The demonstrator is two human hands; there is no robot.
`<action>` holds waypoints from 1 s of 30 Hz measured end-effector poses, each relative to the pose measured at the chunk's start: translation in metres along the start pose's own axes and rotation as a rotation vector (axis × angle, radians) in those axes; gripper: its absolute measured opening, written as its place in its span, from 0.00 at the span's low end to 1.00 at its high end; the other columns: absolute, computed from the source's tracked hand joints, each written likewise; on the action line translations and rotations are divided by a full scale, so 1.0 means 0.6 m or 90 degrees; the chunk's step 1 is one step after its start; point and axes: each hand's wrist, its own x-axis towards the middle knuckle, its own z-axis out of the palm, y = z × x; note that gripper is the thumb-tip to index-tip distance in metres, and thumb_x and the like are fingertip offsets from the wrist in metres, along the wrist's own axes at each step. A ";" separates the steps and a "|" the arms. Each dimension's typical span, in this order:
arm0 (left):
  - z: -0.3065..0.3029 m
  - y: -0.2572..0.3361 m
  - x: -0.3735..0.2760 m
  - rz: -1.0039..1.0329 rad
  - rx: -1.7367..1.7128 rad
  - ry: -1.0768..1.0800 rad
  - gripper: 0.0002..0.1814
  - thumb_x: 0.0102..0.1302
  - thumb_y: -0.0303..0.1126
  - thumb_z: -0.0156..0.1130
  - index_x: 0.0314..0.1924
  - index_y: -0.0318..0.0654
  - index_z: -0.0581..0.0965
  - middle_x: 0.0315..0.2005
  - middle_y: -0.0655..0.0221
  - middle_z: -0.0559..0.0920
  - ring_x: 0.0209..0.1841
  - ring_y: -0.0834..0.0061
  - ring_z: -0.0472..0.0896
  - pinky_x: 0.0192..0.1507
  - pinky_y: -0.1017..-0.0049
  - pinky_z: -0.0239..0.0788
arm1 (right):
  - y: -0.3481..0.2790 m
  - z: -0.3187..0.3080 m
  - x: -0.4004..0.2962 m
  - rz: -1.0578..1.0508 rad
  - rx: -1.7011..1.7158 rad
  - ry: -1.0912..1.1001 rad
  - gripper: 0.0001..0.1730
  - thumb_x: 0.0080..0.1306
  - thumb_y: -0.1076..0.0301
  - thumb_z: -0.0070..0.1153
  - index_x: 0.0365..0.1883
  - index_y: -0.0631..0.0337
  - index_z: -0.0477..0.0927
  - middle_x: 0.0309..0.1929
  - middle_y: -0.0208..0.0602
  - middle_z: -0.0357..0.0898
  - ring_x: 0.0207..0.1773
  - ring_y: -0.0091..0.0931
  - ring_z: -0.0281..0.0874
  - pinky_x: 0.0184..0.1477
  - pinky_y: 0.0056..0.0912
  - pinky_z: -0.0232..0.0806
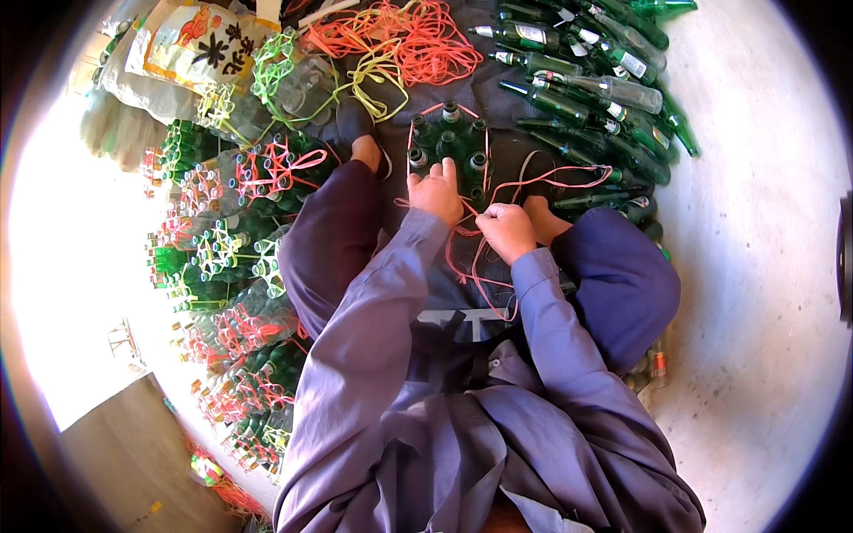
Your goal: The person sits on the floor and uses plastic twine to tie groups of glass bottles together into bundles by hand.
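A bunch of upright green glass bottles stands between my feet, with a pink plastic strap looped around it. Over the near side of the bunch lies my left hand, its fingers reaching across the closest bottles; its thumb and what lies under the palm are hidden. To the right and slightly nearer, my right hand pinches the strap, which runs taut from beside the left hand. A loose strap loop extends right past my foot, and more strap trails in curls below both hands.
Loose green and clear bottles lie piled at the upper right, beside a pale wall. Strapped bottle bundles line the left. Orange-red strap and yellow strap lie tangled at the top, near a printed sack.
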 end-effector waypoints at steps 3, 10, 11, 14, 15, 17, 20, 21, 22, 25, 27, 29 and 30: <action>0.000 0.002 0.001 -0.002 0.010 -0.006 0.25 0.67 0.33 0.55 0.63 0.35 0.68 0.45 0.59 0.83 0.40 0.55 0.85 0.50 0.51 0.62 | -0.003 -0.009 0.010 -0.003 -0.006 -0.003 0.11 0.58 0.66 0.60 0.25 0.66 0.83 0.21 0.43 0.80 0.25 0.27 0.78 0.33 0.34 0.69; 0.003 -0.005 -0.002 0.007 -0.004 0.019 0.25 0.67 0.33 0.56 0.63 0.35 0.68 0.46 0.59 0.83 0.41 0.57 0.85 0.51 0.52 0.62 | -0.047 -0.042 0.053 -0.114 -0.114 0.061 0.10 0.60 0.66 0.57 0.25 0.63 0.82 0.29 0.56 0.81 0.36 0.52 0.80 0.38 0.53 0.71; 0.000 -0.001 0.001 0.008 -0.005 0.012 0.25 0.67 0.33 0.56 0.62 0.35 0.68 0.46 0.59 0.83 0.41 0.57 0.85 0.51 0.52 0.62 | -0.031 -0.043 0.074 -0.131 -0.165 0.085 0.10 0.61 0.67 0.56 0.25 0.62 0.82 0.28 0.56 0.81 0.35 0.54 0.79 0.38 0.56 0.70; -0.001 0.001 0.003 0.003 -0.009 -0.008 0.24 0.67 0.33 0.56 0.62 0.35 0.68 0.45 0.59 0.82 0.41 0.56 0.84 0.51 0.53 0.63 | -0.012 -0.037 0.113 -0.191 -0.222 0.134 0.06 0.58 0.69 0.60 0.25 0.61 0.82 0.26 0.49 0.82 0.31 0.47 0.81 0.33 0.48 0.71; -0.001 0.001 0.003 0.002 -0.011 -0.012 0.24 0.66 0.33 0.57 0.61 0.35 0.68 0.45 0.59 0.82 0.41 0.56 0.84 0.51 0.53 0.63 | -0.005 -0.033 0.123 -0.191 -0.227 0.138 0.06 0.59 0.69 0.60 0.26 0.61 0.82 0.26 0.49 0.82 0.31 0.47 0.81 0.34 0.47 0.71; -0.003 0.000 0.002 0.006 -0.017 -0.006 0.24 0.66 0.33 0.57 0.61 0.35 0.68 0.45 0.59 0.82 0.41 0.56 0.84 0.51 0.53 0.63 | 0.010 -0.026 0.137 -0.192 -0.235 0.149 0.06 0.60 0.68 0.60 0.27 0.61 0.83 0.26 0.50 0.82 0.32 0.46 0.82 0.34 0.46 0.71; -0.005 -0.005 -0.003 0.001 -0.031 -0.001 0.25 0.65 0.33 0.58 0.61 0.36 0.69 0.46 0.58 0.82 0.43 0.55 0.84 0.52 0.53 0.63 | 0.027 -0.018 0.137 -0.107 -0.123 0.093 0.08 0.63 0.67 0.61 0.28 0.63 0.84 0.26 0.46 0.83 0.28 0.38 0.81 0.33 0.40 0.70; -0.010 -0.001 -0.001 -0.003 -0.039 -0.012 0.26 0.64 0.33 0.59 0.62 0.36 0.69 0.48 0.58 0.82 0.46 0.55 0.83 0.54 0.53 0.63 | 0.043 -0.018 0.140 -0.042 -0.045 0.067 0.10 0.64 0.65 0.62 0.29 0.63 0.85 0.24 0.43 0.82 0.28 0.35 0.81 0.32 0.38 0.70; -0.015 0.003 0.001 -0.007 -0.048 -0.022 0.27 0.63 0.33 0.60 0.62 0.36 0.69 0.49 0.57 0.82 0.48 0.55 0.83 0.56 0.52 0.63 | 0.058 -0.017 0.143 0.023 0.033 0.043 0.12 0.64 0.62 0.62 0.31 0.64 0.85 0.23 0.39 0.82 0.28 0.32 0.81 0.32 0.36 0.70; -0.022 0.003 -0.005 0.036 -0.113 0.122 0.31 0.58 0.31 0.61 0.63 0.35 0.70 0.54 0.56 0.81 0.58 0.54 0.78 0.62 0.52 0.62 | 0.081 -0.011 0.142 0.139 0.226 -0.010 0.14 0.65 0.60 0.63 0.30 0.65 0.84 0.21 0.31 0.79 0.26 0.23 0.77 0.29 0.29 0.67; -0.032 0.010 -0.007 0.055 -0.110 0.136 0.33 0.53 0.29 0.62 0.62 0.34 0.73 0.56 0.55 0.81 0.63 0.54 0.74 0.65 0.53 0.62 | 0.086 -0.011 0.141 0.199 0.291 -0.045 0.14 0.66 0.61 0.64 0.28 0.63 0.83 0.22 0.27 0.78 0.26 0.20 0.74 0.29 0.25 0.66; -0.049 0.018 -0.004 0.114 -0.141 0.175 0.32 0.52 0.28 0.61 0.61 0.34 0.74 0.55 0.55 0.81 0.61 0.54 0.76 0.64 0.53 0.62 | 0.091 -0.016 0.145 0.266 0.306 -0.088 0.12 0.66 0.61 0.64 0.28 0.59 0.82 0.25 0.26 0.77 0.27 0.20 0.74 0.30 0.24 0.68; -0.057 0.025 -0.001 0.137 -0.162 0.164 0.31 0.50 0.26 0.60 0.60 0.34 0.75 0.52 0.55 0.83 0.59 0.56 0.78 0.62 0.54 0.63 | 0.093 -0.014 0.147 0.280 0.304 -0.098 0.12 0.66 0.60 0.65 0.27 0.58 0.82 0.24 0.25 0.77 0.26 0.20 0.73 0.29 0.24 0.67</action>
